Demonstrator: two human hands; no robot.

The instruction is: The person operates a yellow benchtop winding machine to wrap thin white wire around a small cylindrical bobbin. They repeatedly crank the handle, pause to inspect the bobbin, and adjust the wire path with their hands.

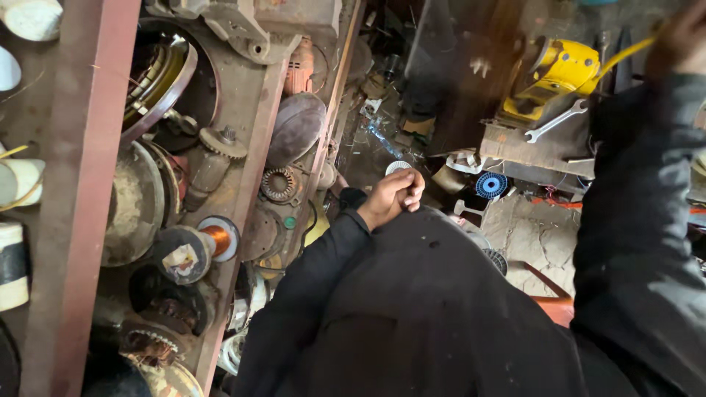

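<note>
Cluttered workshop shelves [81,184] of motor parts fill nine o'clock. At centre, left hand [392,197] rests curled, fingers pressed together, holding nothing visible. At one o'clock, right hand [680,40] grips a yellow cable [625,55]; fingers blurred, cannot tell. Work seems early.

Dim, shadowy, slightly blurred edges.

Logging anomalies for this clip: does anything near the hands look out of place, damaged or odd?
Nothing near the left hand looks damaged; it rests loosely curled against the dark clothing. The right hand, blurred at the frame's upper edge, meets a yellow strip. An open-ended spanner lies loose on the crowded bench, beside a yellow machine.
</note>
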